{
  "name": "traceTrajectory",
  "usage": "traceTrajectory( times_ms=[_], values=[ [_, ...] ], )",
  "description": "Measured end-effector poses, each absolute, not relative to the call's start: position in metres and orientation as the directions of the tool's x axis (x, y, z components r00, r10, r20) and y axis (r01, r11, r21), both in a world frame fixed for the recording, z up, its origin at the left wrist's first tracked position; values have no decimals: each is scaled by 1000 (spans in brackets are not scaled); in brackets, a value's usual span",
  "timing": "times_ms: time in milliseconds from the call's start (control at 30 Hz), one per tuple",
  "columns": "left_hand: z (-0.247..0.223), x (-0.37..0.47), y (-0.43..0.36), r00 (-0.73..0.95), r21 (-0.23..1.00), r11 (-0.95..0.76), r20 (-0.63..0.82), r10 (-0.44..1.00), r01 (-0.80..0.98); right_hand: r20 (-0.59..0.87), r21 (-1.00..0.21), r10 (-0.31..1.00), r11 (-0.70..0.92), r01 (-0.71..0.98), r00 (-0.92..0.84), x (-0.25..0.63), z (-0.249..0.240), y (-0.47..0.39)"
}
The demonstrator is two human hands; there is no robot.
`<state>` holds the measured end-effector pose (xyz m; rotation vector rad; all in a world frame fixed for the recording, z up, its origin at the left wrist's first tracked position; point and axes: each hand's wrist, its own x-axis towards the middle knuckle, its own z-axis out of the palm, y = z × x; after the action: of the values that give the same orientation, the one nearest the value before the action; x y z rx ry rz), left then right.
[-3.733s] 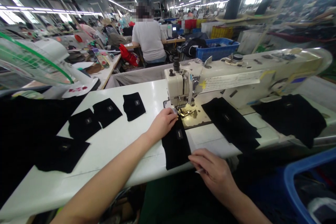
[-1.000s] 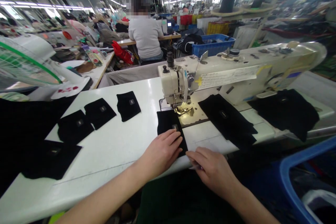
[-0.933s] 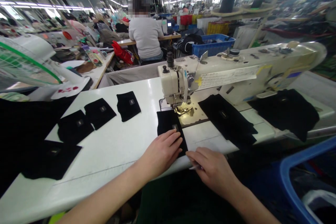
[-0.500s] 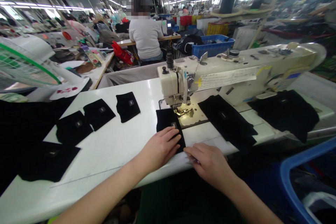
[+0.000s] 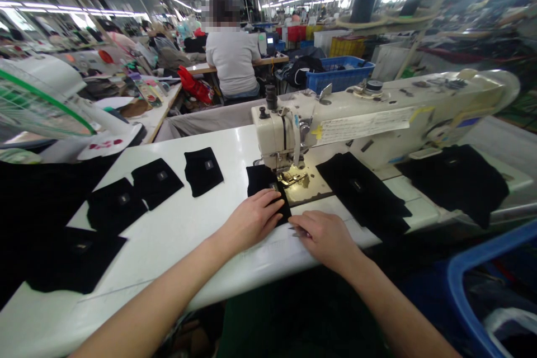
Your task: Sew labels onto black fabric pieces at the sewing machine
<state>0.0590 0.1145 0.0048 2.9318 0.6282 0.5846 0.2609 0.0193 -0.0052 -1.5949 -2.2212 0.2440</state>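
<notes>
A black fabric piece (image 5: 259,178) with a small label lies at the presser foot of the sewing machine (image 5: 274,137). My left hand (image 5: 258,213) rests on this piece, fingers stretched out flat and partly covering its label. At the near right corner of the fabric, my right hand (image 5: 325,235) is closed, its forefinger and thumb at the edge. Small pointed metal blades, which look like thread snips (image 5: 298,231), stick out from under its fingers; the rest of them is hidden in the palm.
Several labelled black pieces (image 5: 204,172) lie to the left on the white table (image 5: 201,251). More black fabric (image 5: 361,190) lies right of the needle, and another stack (image 5: 455,179) farther right. A blue basket (image 5: 457,285) stands at lower right, a fan (image 5: 42,100) at left. A person (image 5: 232,59) sits ahead.
The black piece has slid forward and slightly left beside the presser foot, both hands moving with it. The snips' blades show more clearly under my right hand.
</notes>
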Motion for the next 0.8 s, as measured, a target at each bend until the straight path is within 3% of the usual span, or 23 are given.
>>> traceTrajectory(
  times_ms=[200,333,800],
  values=[
    [10,59,114,833,178,-921,393,389,346,192,-371,946,315,873,-260,262,-5,37],
    [13,59,106,867,202,-932,348,357,303,192,-376,945,319,870,-264,263,-5,48],
    [10,63,138,843,226,-913,359,401,339,173,-360,958,278,890,-229,258,1,67]
  ],
)
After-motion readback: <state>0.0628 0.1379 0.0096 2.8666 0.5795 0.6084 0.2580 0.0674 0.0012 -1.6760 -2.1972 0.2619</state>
